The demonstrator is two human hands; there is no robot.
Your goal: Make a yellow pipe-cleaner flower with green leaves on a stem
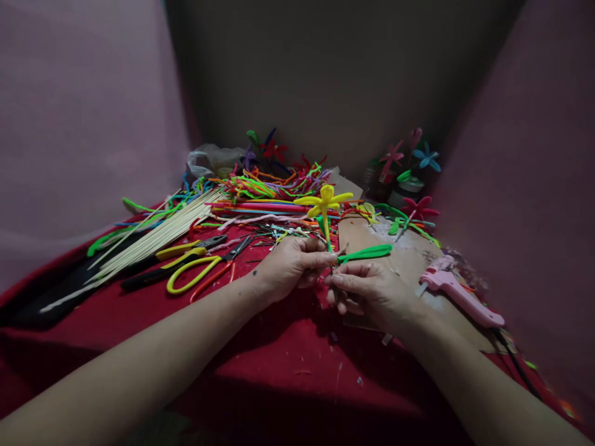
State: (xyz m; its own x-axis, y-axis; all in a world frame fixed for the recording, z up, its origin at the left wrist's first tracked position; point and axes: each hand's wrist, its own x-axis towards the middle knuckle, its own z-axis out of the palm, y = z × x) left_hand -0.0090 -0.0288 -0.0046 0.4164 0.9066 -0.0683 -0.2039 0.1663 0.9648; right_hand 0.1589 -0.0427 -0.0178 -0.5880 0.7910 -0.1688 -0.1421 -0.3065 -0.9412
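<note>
A yellow pipe-cleaner flower (326,199) stands upright above my fingers, with a green leaf loop (367,253) sticking out to the right from its stem. My left hand (302,263) pinches the stem just under the blossom. Slightly lower, my right hand (360,285) has its thumb and forefinger closed on the same stem. The fingers cover most of the lower stem, so its end is hard to make out.
Left lie bamboo skewers (158,232), pliers (186,251) and scissors (209,269). Coloured pipe cleaners (274,186) are heaped behind. At right, a pink glue gun (460,291) rests on cardboard (357,235); finished flowers (426,157) stand in jars behind.
</note>
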